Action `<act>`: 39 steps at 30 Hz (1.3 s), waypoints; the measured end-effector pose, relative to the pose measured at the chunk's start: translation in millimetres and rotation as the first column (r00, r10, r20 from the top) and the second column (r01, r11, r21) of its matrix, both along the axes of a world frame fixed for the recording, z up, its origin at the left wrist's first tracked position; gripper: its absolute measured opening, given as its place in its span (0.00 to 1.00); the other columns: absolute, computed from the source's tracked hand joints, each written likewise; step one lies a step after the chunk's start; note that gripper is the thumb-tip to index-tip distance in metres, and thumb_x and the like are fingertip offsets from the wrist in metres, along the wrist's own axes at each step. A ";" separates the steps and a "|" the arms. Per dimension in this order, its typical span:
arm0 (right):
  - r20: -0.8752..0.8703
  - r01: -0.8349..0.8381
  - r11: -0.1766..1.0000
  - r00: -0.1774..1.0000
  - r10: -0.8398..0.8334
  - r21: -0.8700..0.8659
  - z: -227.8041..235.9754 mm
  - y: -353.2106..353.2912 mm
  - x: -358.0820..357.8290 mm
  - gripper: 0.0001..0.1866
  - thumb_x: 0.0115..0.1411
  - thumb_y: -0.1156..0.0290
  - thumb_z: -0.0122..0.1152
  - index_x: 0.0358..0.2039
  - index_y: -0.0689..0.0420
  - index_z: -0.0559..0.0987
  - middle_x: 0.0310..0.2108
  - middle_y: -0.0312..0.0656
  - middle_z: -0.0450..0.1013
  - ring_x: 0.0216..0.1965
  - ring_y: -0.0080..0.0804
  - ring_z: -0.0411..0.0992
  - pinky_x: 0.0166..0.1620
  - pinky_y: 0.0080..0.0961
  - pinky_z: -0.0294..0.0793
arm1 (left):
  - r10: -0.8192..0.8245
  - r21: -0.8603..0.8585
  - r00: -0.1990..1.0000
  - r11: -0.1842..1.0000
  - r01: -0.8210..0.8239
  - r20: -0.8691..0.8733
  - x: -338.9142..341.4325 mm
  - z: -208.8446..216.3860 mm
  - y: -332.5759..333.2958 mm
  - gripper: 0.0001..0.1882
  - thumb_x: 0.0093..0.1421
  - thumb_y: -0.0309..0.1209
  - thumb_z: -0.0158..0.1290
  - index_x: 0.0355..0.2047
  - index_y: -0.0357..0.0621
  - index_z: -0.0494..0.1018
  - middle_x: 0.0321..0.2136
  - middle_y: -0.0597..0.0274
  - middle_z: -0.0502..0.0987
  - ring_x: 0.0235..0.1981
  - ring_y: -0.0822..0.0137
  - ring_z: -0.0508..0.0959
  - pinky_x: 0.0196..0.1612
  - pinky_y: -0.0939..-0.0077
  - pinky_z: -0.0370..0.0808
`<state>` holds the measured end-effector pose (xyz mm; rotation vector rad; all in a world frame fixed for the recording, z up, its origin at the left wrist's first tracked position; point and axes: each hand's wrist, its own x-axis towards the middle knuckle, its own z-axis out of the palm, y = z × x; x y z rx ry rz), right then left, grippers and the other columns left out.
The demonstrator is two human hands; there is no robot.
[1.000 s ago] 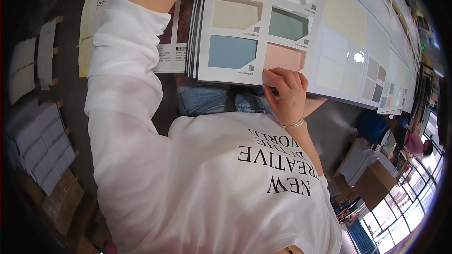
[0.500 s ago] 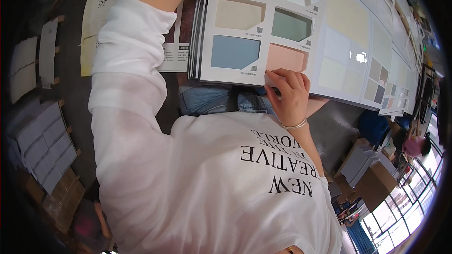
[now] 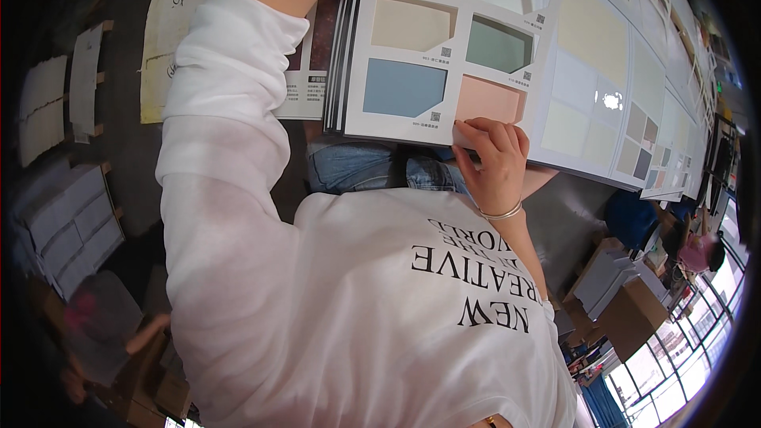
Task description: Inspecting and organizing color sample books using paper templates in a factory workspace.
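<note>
An open colour sample book [image 3: 357,103] lies across the top of the head view, its white page set with framed swatches. Among them are a cream swatch [image 3: 412,25], a green one [image 3: 499,43], a blue one [image 3: 404,87] and a pink one [image 3: 487,97]. My right hand [image 3: 498,160], a bracelet at its wrist, is closed at the page's near edge. Its bent fingers rest by the pink swatch, with the thumb lower at the edge. My left arm [image 3: 230,95] stretches up past the book's left side; its hand is beyond the top of the picture.
More swatch boards [image 3: 587,71] extend to the right. Beneath the book's left side lies a printed sheet [image 3: 301,95]. Stacks of white sheets [image 3: 71,222] stand at left. A co-worker [image 3: 103,325] is at lower left, another person [image 3: 697,250] at far right, near cardboard boxes [image 3: 630,317].
The whole view has shifted slightly, so the book sits a little farther right. My right hand keeps its place on the page. The co-worker at lower left shows more fully.
</note>
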<state>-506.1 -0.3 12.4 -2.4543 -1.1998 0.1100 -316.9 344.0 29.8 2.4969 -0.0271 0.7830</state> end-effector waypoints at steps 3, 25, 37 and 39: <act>0.004 -0.001 1.000 1.000 0.001 0.005 -0.5 -0.1 0.2 0.21 0.46 0.76 0.70 0.43 0.51 0.81 0.42 0.33 0.75 0.43 0.34 0.72 0.56 0.37 0.61 | -0.008 -0.012 1.000 1.000 0.008 -0.012 -1.1 1.1 -0.6 0.13 0.50 0.37 0.64 0.35 0.45 0.83 0.35 0.53 0.82 0.39 0.54 0.81 0.46 0.62 0.76; 0.006 0.003 1.000 1.000 -0.003 0.005 0.0 -0.2 -0.7 0.21 0.47 0.76 0.70 0.44 0.51 0.81 0.41 0.33 0.75 0.43 0.33 0.72 0.56 0.37 0.60 | 0.002 0.007 1.000 1.000 -0.002 0.013 1.1 -6.4 0.9 0.13 0.49 0.37 0.63 0.34 0.46 0.83 0.34 0.53 0.81 0.38 0.53 0.81 0.45 0.61 0.76; 0.006 0.001 1.000 1.000 -0.001 0.006 0.4 -0.1 -0.6 0.21 0.46 0.76 0.70 0.44 0.50 0.80 0.42 0.33 0.75 0.44 0.34 0.72 0.56 0.38 0.60 | 0.001 0.004 1.000 1.000 -0.001 0.003 -0.8 -9.3 -0.7 0.13 0.50 0.37 0.63 0.35 0.45 0.83 0.36 0.52 0.81 0.39 0.53 0.81 0.46 0.62 0.76; -0.001 0.003 1.000 1.000 -0.003 0.002 -0.2 -0.5 -0.5 0.22 0.46 0.76 0.70 0.44 0.51 0.80 0.42 0.33 0.75 0.44 0.34 0.72 0.56 0.39 0.61 | -0.002 0.000 1.000 1.000 0.002 0.007 0.9 -13.1 -0.5 0.13 0.50 0.36 0.63 0.35 0.45 0.83 0.35 0.52 0.81 0.40 0.53 0.81 0.46 0.62 0.76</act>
